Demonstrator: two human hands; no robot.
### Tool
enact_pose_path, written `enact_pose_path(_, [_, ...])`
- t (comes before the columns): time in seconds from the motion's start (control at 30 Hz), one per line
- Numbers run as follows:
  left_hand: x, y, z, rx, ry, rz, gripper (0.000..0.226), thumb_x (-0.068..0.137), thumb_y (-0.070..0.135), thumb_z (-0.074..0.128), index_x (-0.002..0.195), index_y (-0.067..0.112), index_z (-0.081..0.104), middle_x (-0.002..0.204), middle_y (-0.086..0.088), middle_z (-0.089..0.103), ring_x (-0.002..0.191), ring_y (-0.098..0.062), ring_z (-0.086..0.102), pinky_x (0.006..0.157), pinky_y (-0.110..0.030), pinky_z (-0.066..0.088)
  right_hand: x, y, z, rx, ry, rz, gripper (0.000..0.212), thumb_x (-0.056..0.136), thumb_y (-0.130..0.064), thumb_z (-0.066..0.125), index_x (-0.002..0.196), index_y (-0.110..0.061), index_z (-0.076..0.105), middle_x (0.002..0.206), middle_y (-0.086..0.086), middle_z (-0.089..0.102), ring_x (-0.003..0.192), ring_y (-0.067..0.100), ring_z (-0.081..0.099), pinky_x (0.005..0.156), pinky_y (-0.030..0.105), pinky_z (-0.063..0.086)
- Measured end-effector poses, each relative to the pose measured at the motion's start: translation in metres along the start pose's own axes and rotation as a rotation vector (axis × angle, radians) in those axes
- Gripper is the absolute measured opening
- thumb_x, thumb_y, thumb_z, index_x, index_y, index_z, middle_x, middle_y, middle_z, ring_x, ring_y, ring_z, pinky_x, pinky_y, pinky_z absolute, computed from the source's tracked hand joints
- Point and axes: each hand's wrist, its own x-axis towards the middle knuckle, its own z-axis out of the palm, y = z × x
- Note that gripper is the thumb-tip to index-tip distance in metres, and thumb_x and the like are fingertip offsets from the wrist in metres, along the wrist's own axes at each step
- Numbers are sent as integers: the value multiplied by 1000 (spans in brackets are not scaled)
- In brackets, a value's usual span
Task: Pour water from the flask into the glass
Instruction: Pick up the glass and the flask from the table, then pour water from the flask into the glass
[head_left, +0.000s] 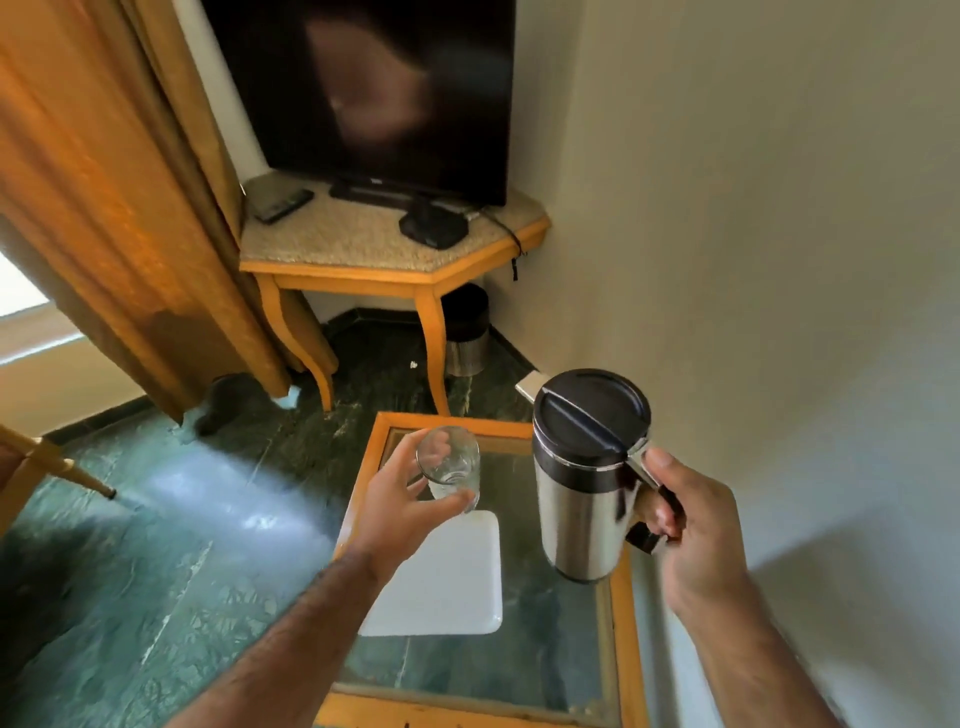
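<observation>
Above the glass-topped desk (621, 623), glass (448, 462) and upright, capped flask (587, 478) are held clasped by left hand (400, 512) and right hand (696, 535); pouring is judged unstarted.

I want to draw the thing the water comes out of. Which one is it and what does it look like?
Find the small glass-topped table with the orange wooden frame, low in the picture. Above its right side the right hand holds the flask by its handle. It is the tall shiny steel cylinder with a black lid, much bigger than the clear glass in the left hand.
</observation>
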Motion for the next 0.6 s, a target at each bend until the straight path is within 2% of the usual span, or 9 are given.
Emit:
enact_pose_path(0.1, [-11,45,-15,6,13,49,62,73,26,92,124,42,61,123,12,69,119,-20,66,90,-24,59,2,-57,14,3,-29,-39,56,76,-49,74,40,-25,38,41,-8,29,42,13,26,47,26,23])
enact_pose_path(0.23, [-23,102,-31,-1,23,86,65,77,22,91,133,30,59,125,3,69,118,-26,67,100,-47,59,-4,-120,31,-52,-77,-67,57,72,-51,74,41,-23,35,41,-7,28,41,13,24,44,23,24])
enact_pose_path(0.43, [-34,170,-56,-34,26,148,74,76,23,92,141,25,56,128,1,70,118,-23,66,103,-47,56,-4,-212,68,-143,-174,-50,47,73,-45,76,52,-21,41,46,-6,29,41,10,24,41,18,26])
enact_pose_path(0.53, [-36,191,-68,-49,36,181,70,74,28,93,134,36,58,123,9,69,114,-15,66,95,-39,59,-5,-246,81,-161,-212,-45,40,78,-41,74,57,-21,46,49,-6,27,43,10,20,40,18,24])
enact_pose_path(0.6, [-41,206,-78,-47,45,188,65,73,30,94,121,51,57,116,20,68,106,-6,66,77,-20,59,-10,-266,89,-171,-242,-50,39,78,-41,74,55,-23,49,49,-6,27,44,10,19,39,18,23])
